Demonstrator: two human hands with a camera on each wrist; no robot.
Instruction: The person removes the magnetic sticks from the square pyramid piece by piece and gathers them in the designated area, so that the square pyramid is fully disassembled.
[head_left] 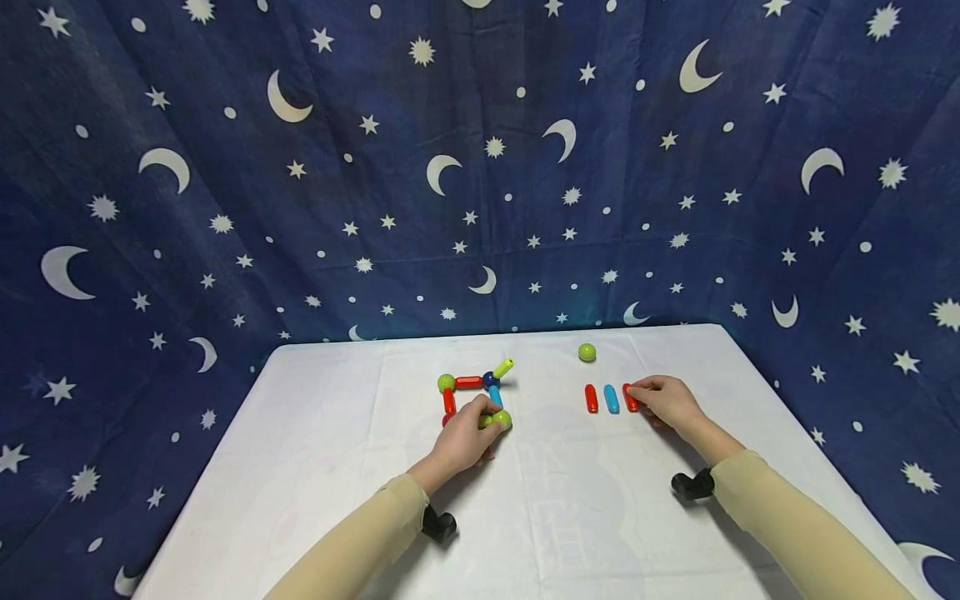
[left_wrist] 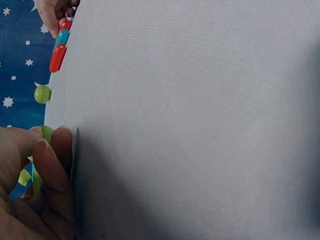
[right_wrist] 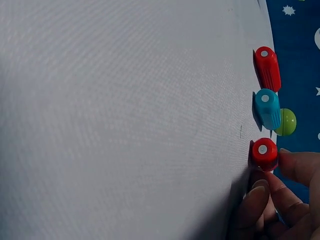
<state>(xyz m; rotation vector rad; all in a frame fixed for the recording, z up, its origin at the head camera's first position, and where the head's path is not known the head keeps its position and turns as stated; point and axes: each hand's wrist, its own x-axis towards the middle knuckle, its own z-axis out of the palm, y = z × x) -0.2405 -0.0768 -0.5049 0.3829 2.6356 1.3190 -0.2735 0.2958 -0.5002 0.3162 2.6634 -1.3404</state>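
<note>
On the worktop (head_left: 300,467), near the middle of its far edge, lies a four-sided frame (head_left: 470,382) of rods and balls. The left hand (head_left: 463,437), arm stretched from the near edge, pinches the green ball (head_left: 502,419) at the frame's near right corner. Closer to the right edge, the right hand (head_left: 667,402) pinches a red rod (right_wrist: 264,154); a blue rod (head_left: 611,399) lies just beside it, and a loose ball (head_left: 587,352) sits by the far edge.

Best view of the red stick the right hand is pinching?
Right wrist: the red stick shows large, its pale-dotted end facing the camera. Head shows it small, partly covered by the right hand; left wrist, only a small piece near the top edge.
</note>
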